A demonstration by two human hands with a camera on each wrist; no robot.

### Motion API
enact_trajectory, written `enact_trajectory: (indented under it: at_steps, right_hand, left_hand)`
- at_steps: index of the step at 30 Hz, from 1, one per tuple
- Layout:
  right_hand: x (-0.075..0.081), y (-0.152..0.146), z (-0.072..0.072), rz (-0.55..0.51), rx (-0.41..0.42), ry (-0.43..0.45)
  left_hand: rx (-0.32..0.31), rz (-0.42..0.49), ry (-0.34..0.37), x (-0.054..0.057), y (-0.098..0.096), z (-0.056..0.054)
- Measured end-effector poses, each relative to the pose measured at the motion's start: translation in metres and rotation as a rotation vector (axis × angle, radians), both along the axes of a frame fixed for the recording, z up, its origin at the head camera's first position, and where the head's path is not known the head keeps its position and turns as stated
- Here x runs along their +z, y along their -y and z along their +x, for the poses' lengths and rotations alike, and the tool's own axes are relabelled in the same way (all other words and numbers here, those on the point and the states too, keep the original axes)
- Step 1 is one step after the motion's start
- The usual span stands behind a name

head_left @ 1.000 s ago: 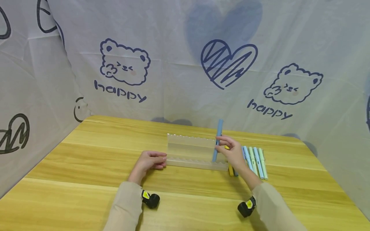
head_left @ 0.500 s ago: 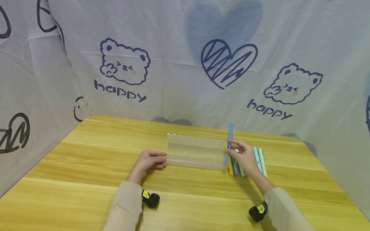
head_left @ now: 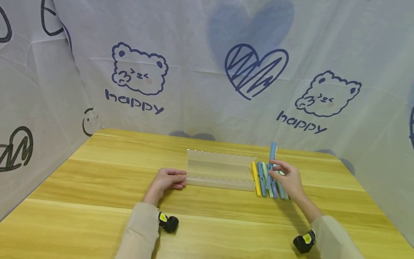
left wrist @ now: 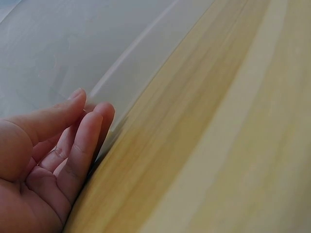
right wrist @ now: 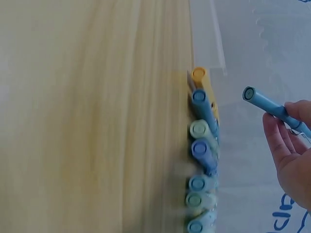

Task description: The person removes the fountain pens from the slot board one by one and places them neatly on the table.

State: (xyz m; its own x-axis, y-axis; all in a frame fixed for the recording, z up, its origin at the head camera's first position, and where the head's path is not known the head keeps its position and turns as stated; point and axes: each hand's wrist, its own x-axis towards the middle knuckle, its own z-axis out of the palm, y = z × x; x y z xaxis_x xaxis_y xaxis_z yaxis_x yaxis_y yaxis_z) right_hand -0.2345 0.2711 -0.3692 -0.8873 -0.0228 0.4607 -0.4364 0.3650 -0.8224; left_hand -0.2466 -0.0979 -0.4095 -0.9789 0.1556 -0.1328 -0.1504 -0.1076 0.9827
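A frosted clear plastic pen rack (head_left: 220, 184) with scalloped edges stands mid-table, and its slots in view hold no pens. My left hand (head_left: 165, 180) pinches the rack's left end; the left wrist view shows thumb and fingertips at its corner. With thumb and fingers, my right hand (head_left: 292, 181) grips a blue pen (head_left: 272, 149), nearly upright. This pen is raised over a row of pens to the right of the rack. A yellow pen (right wrist: 199, 75) lies at the row's near-rack end, with blue, green and purple ones beside it. My right hand partly hides the row.
The wood-grain table (head_left: 207, 223) bears the rack and the pens. Behind it hangs a white cloth (head_left: 194, 72) with bear and heart drawings. A small black camera (head_left: 304, 242) sits at my right wrist, another camera (head_left: 169, 223) at my left.
My right hand has carried the blue pen rightward, from in front of the rack's right part to above the row of pens. My left hand has stayed at the rack's end.
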Motion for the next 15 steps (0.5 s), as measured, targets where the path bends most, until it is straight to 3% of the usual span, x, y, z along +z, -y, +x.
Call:
enact_trajectory:
  at_steps: [10, 15]
  right_hand:
    - [-0.009, -0.028, 0.001, -0.013, 0.010, 0.006]
    - [-0.023, -0.054, -0.011, 0.035, -0.019, 0.000]
  left_hand:
    - [0.000, 0.004, 0.000, 0.001, 0.000, 0.001]
    - [0.003, 0.000, 0.001, 0.001, 0.000, 0.001]
